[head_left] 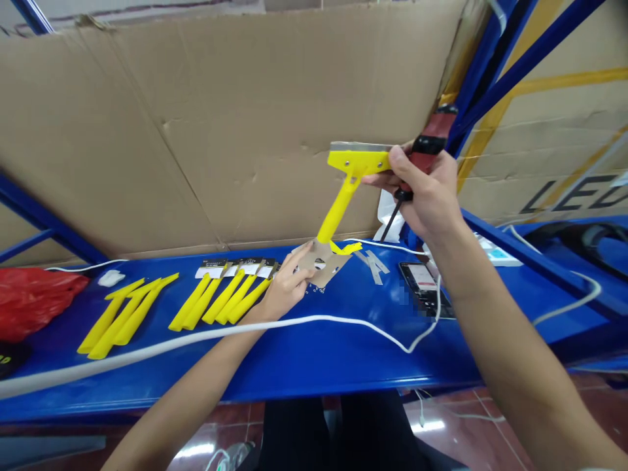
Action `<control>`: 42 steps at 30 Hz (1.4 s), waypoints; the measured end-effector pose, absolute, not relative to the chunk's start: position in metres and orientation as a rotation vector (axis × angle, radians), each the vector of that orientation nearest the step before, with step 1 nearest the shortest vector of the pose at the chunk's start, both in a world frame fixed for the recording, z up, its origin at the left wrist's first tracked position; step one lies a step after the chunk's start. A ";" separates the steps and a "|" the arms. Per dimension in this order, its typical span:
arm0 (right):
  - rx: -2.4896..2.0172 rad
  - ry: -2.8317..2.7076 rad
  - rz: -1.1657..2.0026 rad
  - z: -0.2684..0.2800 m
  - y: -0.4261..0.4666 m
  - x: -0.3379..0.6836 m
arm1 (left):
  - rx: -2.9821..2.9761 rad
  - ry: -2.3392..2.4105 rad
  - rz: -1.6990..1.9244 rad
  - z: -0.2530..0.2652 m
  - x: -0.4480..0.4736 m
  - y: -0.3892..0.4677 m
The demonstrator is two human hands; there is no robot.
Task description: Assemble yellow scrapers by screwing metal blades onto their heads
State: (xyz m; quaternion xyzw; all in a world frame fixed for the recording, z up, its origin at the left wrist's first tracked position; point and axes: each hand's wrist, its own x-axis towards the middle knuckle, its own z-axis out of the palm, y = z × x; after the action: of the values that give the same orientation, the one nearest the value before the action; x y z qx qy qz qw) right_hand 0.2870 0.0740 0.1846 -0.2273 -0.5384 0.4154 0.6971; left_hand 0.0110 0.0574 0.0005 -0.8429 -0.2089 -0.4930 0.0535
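My right hand [434, 196] pinches one end of the head of a yellow scraper [338, 206], raised above the shelf, its metal blade edge upward. The same hand also grips a screwdriver [432, 140] with a red and black handle, its shaft pointing down. Low at the shelf, my left hand [287, 284] is closed on a greyish-brown cardboard card [324, 271] with cut-out holes. The scraper's handle end reaches down to the card's top edge; whether they touch I cannot tell. Tiny screws [314, 290] lie by the card, and loose metal blades [375, 265] to its right.
Several yellow scrapers with card sleeves [238, 297] and yellow handles [115, 320] lie at left, beside a red plastic bag [39, 297]. A white cable [314, 319] crosses in front. A phone [424, 288] lies right. Cardboard [245, 131] backs the blue shelf [338, 366].
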 end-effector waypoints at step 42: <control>-0.577 -1.305 1.249 0.177 0.115 0.260 | -2.379 -1.197 -2.351 0.004 0.029 0.043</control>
State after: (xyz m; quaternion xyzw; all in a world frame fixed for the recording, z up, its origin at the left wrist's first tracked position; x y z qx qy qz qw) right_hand 0.2600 0.1146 0.1769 -0.2470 -0.5589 0.5352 0.5832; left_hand 0.0287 0.0432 0.0044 -0.6555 -0.3299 -0.6479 -0.2040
